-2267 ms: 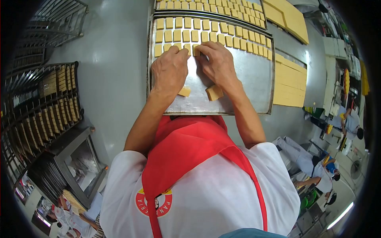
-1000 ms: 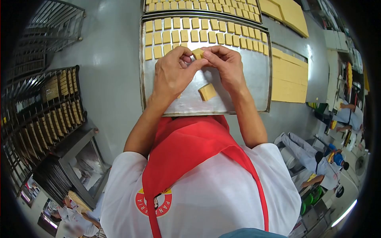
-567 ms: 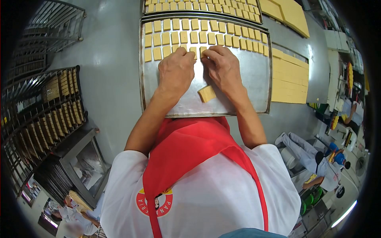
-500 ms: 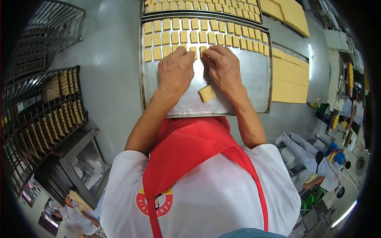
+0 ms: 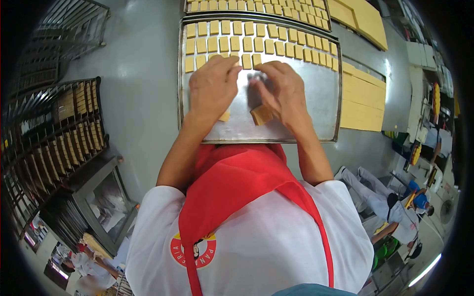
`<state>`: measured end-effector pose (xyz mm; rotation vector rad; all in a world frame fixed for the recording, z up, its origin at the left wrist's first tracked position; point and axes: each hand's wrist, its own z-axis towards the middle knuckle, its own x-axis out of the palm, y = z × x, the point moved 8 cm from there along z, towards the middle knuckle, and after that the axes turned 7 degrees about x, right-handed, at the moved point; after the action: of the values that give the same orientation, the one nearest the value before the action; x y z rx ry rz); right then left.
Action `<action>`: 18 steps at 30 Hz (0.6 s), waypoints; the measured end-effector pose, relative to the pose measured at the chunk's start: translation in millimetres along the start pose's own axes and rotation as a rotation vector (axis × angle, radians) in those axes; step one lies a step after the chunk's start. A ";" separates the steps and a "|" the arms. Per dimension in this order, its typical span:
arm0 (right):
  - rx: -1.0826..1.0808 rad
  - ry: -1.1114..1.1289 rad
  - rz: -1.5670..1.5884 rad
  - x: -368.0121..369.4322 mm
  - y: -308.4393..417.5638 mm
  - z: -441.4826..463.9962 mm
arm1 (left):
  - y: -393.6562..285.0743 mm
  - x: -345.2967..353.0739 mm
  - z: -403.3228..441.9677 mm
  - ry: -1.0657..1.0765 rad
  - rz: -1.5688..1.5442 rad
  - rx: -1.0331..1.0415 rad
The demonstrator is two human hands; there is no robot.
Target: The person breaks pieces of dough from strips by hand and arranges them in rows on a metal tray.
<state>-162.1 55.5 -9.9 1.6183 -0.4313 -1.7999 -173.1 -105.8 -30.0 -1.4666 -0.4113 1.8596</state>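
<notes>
Rows of small rectangular yellow dough pieces (image 5: 247, 44) lie on a metal baking tray (image 5: 296, 123) in front of me. My left hand (image 5: 212, 89) is over the nearest row, thumb and forefinger apart beside a dough piece; its other fingers are partly hidden. My right hand (image 5: 284, 91) hovers at the right end of that row, its fingers curved and spread with nothing visible between them. Below it, a thicker tilted dough block (image 5: 261, 116) rests on the tray. Another loose dough piece (image 5: 225, 117) shows partly from behind my left wrist.
A second filled tray (image 5: 256, 7) adjoins at the far side. To the right are yellow dough slabs (image 5: 363, 96). A rack with loaded trays (image 5: 84, 138) stands left. Other people are at work at the lower right (image 5: 390, 202) and lower left (image 5: 91, 266).
My right hand has drawn back from the row, its fingers opening off a dough piece. My left hand has shifted slightly left along the row, and a loose piece now shows by its wrist.
</notes>
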 end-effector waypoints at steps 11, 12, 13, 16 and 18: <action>-0.139 0.290 0.057 63.1 43.1 -36.3 | 47.8 -37.2 -35.6 -0.083 -0.308 -0.371; 0.109 0.348 0.285 59.4 26.1 -30.6 | 51.0 -27.7 -39.6 -0.048 -0.482 -0.458; 0.360 0.399 0.510 59.6 7.1 -30.5 | 50.0 -25.5 -39.9 -0.051 -0.483 -0.458; 0.488 0.340 0.968 55.2 -20.0 -27.5 | 38.3 4.9 -41.5 0.052 -0.856 -0.500; 0.536 0.324 1.020 39.6 -17.5 -23.6 | 18.0 21.0 -35.2 0.100 -1.004 -0.385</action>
<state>-144.1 46.1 -54.8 1.5218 -1.3616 -0.6662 -148.2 -109.8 -66.9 -1.2089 -1.2357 0.9211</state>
